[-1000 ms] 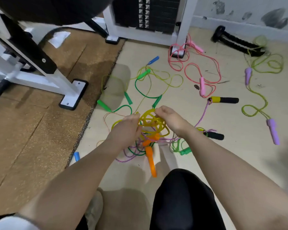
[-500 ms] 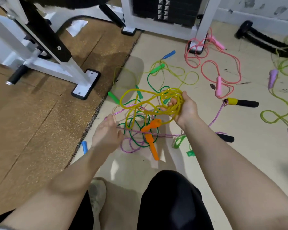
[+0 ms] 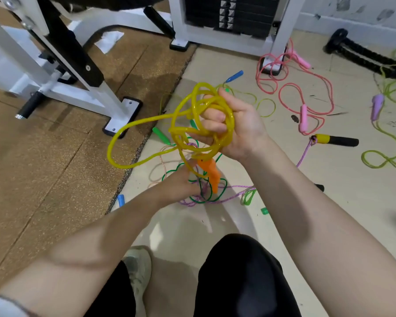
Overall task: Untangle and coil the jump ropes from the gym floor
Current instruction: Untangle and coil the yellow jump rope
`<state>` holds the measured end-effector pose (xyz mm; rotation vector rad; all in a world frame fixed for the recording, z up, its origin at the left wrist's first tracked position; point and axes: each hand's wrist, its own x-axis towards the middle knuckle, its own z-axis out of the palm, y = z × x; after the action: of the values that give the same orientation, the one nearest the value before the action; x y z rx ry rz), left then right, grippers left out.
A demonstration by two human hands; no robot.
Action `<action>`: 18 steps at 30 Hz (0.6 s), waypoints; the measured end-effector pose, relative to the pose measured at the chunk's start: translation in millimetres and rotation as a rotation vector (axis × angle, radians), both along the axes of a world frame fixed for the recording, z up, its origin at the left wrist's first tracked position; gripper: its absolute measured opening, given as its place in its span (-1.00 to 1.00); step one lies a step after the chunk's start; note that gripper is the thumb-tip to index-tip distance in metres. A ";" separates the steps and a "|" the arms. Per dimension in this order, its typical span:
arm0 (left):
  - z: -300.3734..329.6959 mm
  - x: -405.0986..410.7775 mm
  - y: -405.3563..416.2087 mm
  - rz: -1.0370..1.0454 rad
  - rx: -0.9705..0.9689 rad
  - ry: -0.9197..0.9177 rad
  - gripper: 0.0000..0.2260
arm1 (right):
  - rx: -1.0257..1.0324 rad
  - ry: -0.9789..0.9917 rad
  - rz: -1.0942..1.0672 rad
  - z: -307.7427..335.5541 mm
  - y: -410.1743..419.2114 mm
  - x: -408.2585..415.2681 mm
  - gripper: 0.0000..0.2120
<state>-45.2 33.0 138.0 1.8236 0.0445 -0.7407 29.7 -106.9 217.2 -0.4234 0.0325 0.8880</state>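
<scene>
My right hand (image 3: 236, 129) grips a bundle of yellow jump rope (image 3: 188, 124), raised above the floor, with loops wound round its fingers. One long yellow loop hangs out to the left over the mat edge. The rope's orange handles (image 3: 212, 172) dangle just below the bundle. My left hand (image 3: 181, 184) sits lower and pinches the yellow rope near the orange handles. Under both hands lies a tangle of green rope (image 3: 206, 193) and purple rope (image 3: 215, 200) on the floor.
A pink rope (image 3: 302, 104) lies at the back by the weight-machine post (image 3: 281, 30). A lime rope with purple handles (image 3: 384, 138) is at the right, a yellow-black handle (image 3: 334, 140) nearer. The brown mat (image 3: 44, 168) and white bench frame (image 3: 82, 97) lie left. My knee (image 3: 240, 271) is below.
My right hand has lifted the yellow bundle higher and turned it. My left hand moved in from the left to the rope under the bundle. The orange handles rose off the floor.
</scene>
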 end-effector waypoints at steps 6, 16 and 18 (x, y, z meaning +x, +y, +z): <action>13.4 5.1 -16.1 0.158 -0.246 -0.009 -0.74 | 0.044 0.167 -0.299 20.7 12.5 4.2 -0.42; 34.5 -10.8 14.8 0.477 -0.570 0.260 -0.96 | -0.652 0.201 -0.317 -24.8 11.0 2.5 -0.67; 38.5 -8.7 27.9 0.523 -0.652 0.293 -0.76 | -0.856 0.096 -0.262 -38.8 7.6 -4.3 -0.71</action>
<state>-53.9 60.9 176.5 1.0078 0.4084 -0.5504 25.4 -99.3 178.4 -1.1441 0.5589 0.5987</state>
